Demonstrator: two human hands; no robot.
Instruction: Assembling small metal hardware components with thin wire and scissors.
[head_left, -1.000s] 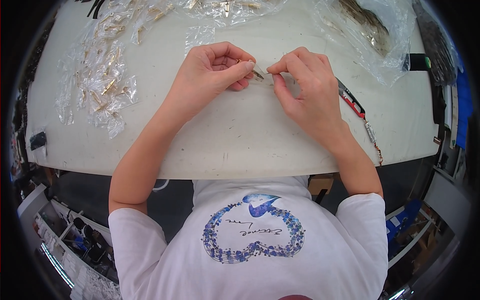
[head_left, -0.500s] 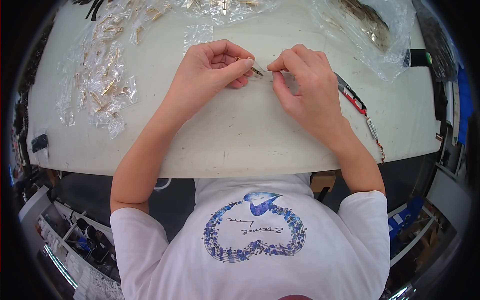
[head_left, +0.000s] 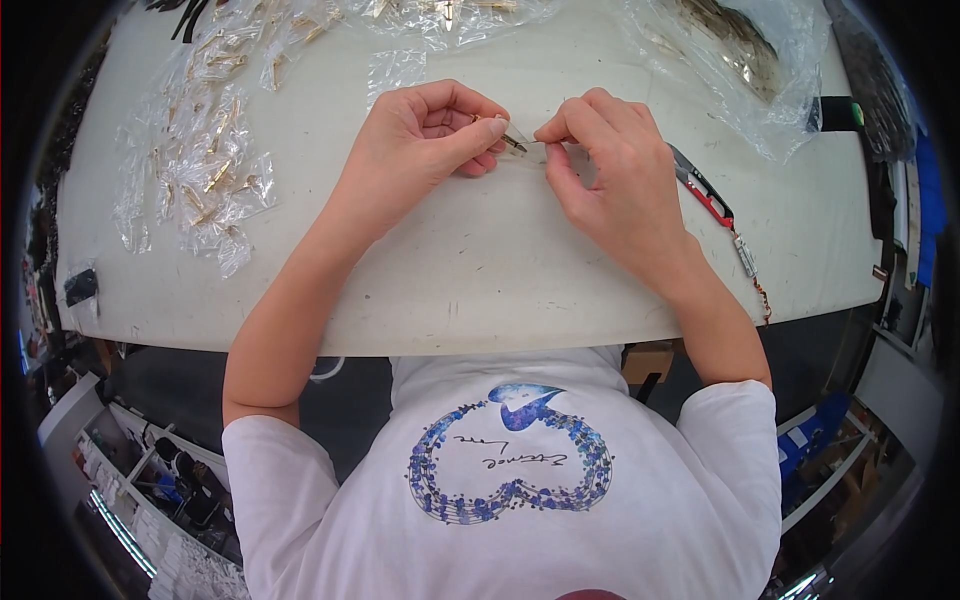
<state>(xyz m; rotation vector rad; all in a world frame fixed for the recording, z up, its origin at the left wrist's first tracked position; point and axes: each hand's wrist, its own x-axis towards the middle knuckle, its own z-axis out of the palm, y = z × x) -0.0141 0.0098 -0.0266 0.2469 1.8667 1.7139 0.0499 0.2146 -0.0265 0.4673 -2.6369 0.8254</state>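
Over the white table (head_left: 480, 270), my left hand (head_left: 430, 140) pinches a small gold metal clip (head_left: 512, 142) between thumb and fingers. My right hand (head_left: 605, 165) meets it from the right, its thumb and forefinger pinched on a small clear plastic sleeve (head_left: 535, 145) at the clip's tip. The two hands are almost touching above the table's middle. The sleeve is nearly see-through and hard to make out.
A heap of small clear bags with gold clips (head_left: 205, 170) lies at the left. More bagged clips (head_left: 440, 15) sit along the far edge. A large clear bag of loose clips (head_left: 740, 50) is at the back right. Red-handled snips on a cord (head_left: 705, 190) lie beside my right wrist.
Both hands stay together at the table's middle; the fingers have shifted slightly around the clip and sleeve.
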